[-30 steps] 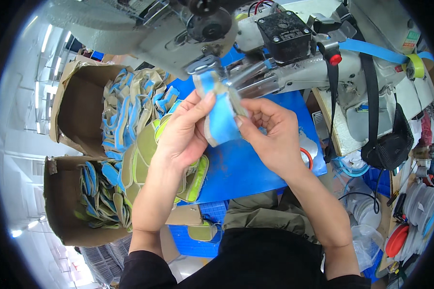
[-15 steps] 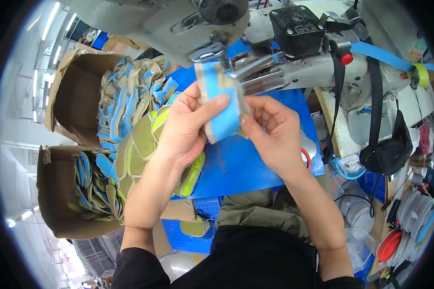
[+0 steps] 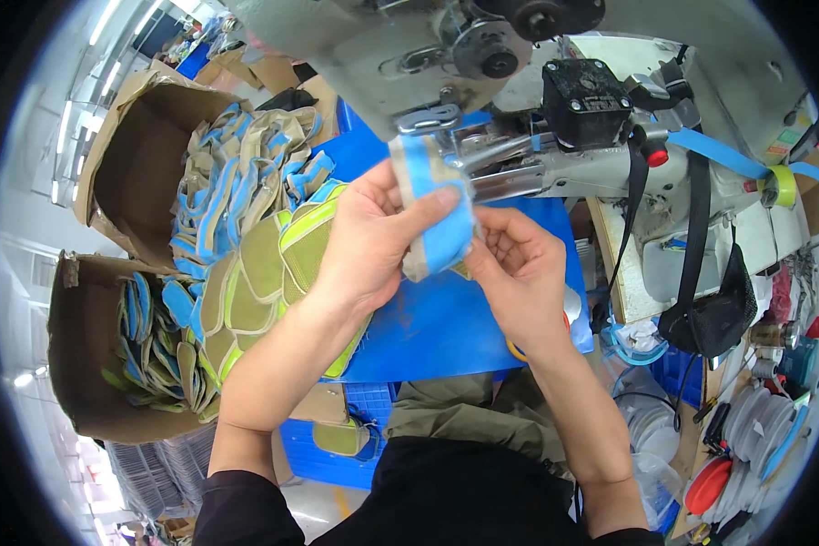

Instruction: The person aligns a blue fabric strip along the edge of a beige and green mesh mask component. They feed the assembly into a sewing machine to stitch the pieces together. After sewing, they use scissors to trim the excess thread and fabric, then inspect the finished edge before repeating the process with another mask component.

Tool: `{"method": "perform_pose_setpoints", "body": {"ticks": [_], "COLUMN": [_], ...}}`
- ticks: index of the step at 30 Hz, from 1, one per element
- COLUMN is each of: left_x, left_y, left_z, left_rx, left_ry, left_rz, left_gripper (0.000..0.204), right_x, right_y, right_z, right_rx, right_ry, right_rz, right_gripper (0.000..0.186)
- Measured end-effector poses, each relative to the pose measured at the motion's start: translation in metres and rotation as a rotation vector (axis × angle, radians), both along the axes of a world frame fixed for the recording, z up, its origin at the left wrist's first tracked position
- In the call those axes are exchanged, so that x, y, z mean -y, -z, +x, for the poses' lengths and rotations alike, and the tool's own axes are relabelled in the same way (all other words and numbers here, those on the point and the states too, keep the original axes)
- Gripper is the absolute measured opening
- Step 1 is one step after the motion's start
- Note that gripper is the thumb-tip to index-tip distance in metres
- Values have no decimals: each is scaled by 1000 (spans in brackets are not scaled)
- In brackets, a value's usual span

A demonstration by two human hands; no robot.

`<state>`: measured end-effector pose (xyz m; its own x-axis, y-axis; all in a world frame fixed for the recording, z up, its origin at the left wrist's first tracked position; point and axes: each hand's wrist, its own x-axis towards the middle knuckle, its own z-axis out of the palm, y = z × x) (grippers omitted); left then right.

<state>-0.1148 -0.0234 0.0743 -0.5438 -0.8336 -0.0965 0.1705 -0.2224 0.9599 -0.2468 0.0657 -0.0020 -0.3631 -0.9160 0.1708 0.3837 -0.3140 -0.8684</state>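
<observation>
Below the head of an industrial sewing machine [image 3: 601,168], a beige fabric piece with a wide blue band [image 3: 446,244] is held up between my hands. My left hand [image 3: 369,232] is closed on its left side, the thumb lying flat across the blue band. At the right edge, my right hand [image 3: 526,264] pinches the piece between thumb and curled fingers. The fabric's upper end reaches the metal presser area [image 3: 430,118]; whether it lies under the foot cannot be made out. Olive pieces with lime-yellow trim [image 3: 259,259] are heaped left of my left forearm.
Two cardboard boxes [image 3: 141,150] stand at the left, the nearer holding finished-looking pads [image 3: 150,341]. Beige-blue strips [image 3: 232,187] pile up beside them. A blue work surface [image 3: 419,341] lies under my hands. Blue tape [image 3: 719,155] runs in from the right, near hanging black straps [image 3: 698,218].
The whole view has shifted slightly, with the machine now lower and farther right in it. Both hands keep their hold on the fabric piece, which looks nearly unmoved against the machine.
</observation>
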Motion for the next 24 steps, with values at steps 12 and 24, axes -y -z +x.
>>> {"method": "perform_pose_setpoints", "body": {"ticks": [12, 24], "left_x": [2, 6], "left_y": [-10, -16], "left_z": [-5, -6], "left_rx": [9, 4], "left_ry": [-64, -61], "left_rz": [74, 45], "left_gripper": [30, 36], "right_x": [-10, -7], "right_y": [-19, -20], "right_z": [0, -5], "right_rx": [69, 80], "right_ry": [-59, -66], "right_rz": [-6, 17], "right_gripper": [24, 26]}}
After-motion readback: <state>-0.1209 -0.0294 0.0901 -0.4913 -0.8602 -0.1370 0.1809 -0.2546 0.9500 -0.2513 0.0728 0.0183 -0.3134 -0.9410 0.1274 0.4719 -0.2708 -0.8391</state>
